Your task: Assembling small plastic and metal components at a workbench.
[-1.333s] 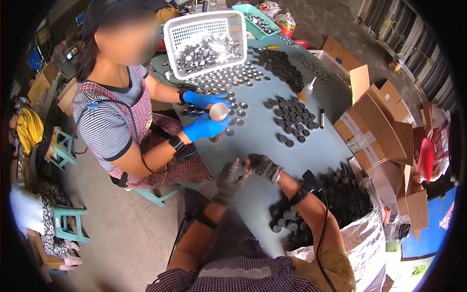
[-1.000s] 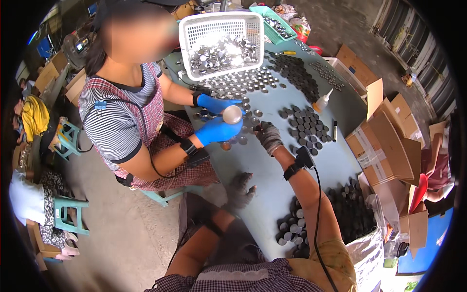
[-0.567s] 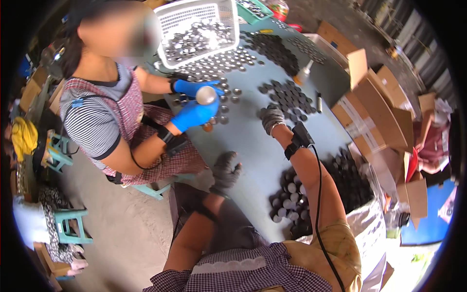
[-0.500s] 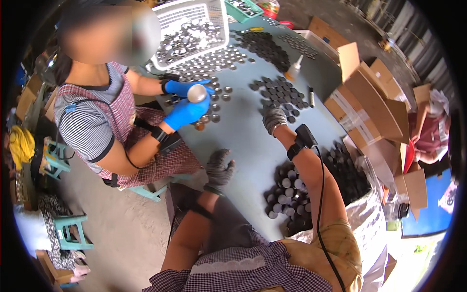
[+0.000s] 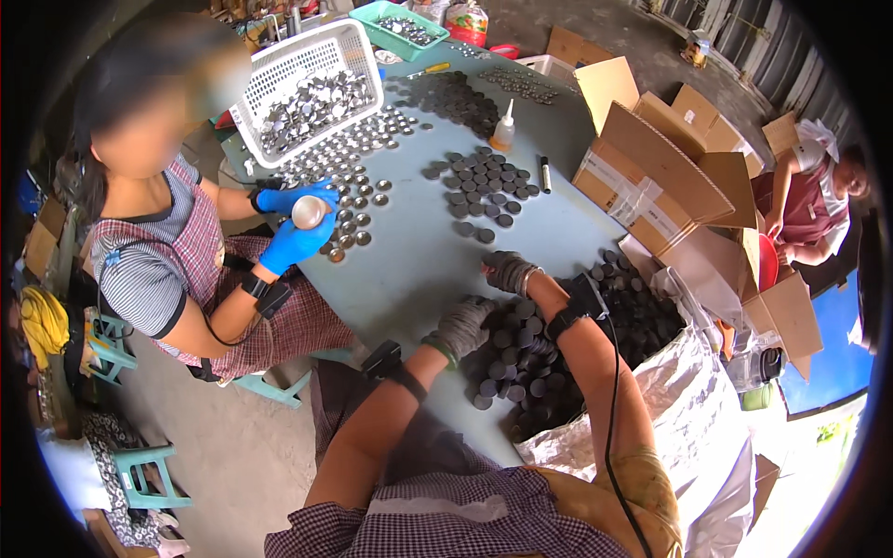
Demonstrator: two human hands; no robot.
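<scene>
Both gloved hands are down on the worktop (image 5: 419, 270) right at the near edge of the heap of dark caps (image 5: 549, 363). The left hand (image 5: 462, 325) sits on the heap's left fringe, fingers curled over the caps beneath them; whether they pinch one I cannot tell. The right hand (image 5: 510, 272) lies a little further out, at the heap's far end, fingers bent down onto the bare worktop beside the nearest caps; again, a grip cannot be made out.

The heap spreads from under the left hand off to the right and toward the body, running into the silvery bag (image 5: 688, 409) at the worktop's edge. So the caps lie right of and below the left fingers, and just on the body side of the right fingers. The left hand is the nearer one, already touching.

Across the worktop, a co-worker's blue gloves (image 5: 296, 223) hold a shiny round tin (image 5: 308, 211), well apart from this heap.
</scene>
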